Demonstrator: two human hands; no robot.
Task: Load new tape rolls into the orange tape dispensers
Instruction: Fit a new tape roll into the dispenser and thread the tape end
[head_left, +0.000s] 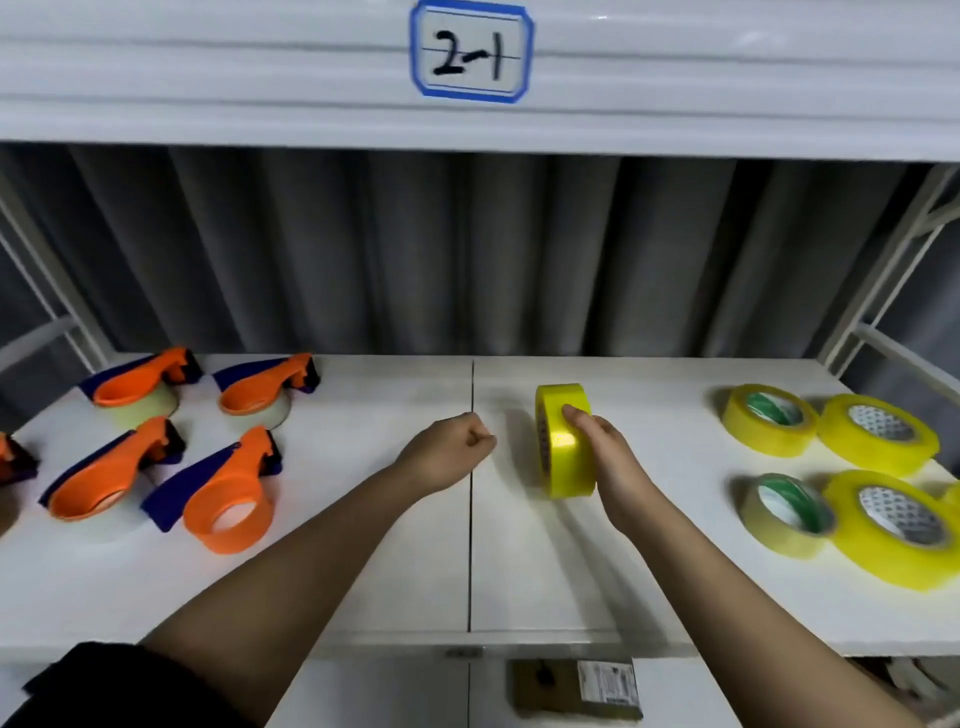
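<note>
On the left of the white shelf (363, 571) lie the orange dispensers (228, 499), four in full view in two rows and a fifth cut off by the left edge; the back pair seem to sit on pale rolls, and whether the front pair are loaded I cannot tell. The left hand (449, 449) hovers near the shelf's middle seam, curled into a loose fist with nothing in it. Just right of the seam the right hand (605, 457) holds a yellow roll (563, 441) upright on its edge on the shelf, fingers laid over its glossy outer band. That roll looks rigid and moderately heavy, and its slick film would likely slide under a light pinch; on edge it could also roll away, so a grip across the two flat faces or through the core seems safest. Further right, four spare rolls (878, 431) lie flat, two smaller with green-printed cores and two larger. The shelf is smooth and made of two boards; behind it hangs a grey pleated curtain (467, 249), and above is a label (471, 49) reading 2-1.
</note>
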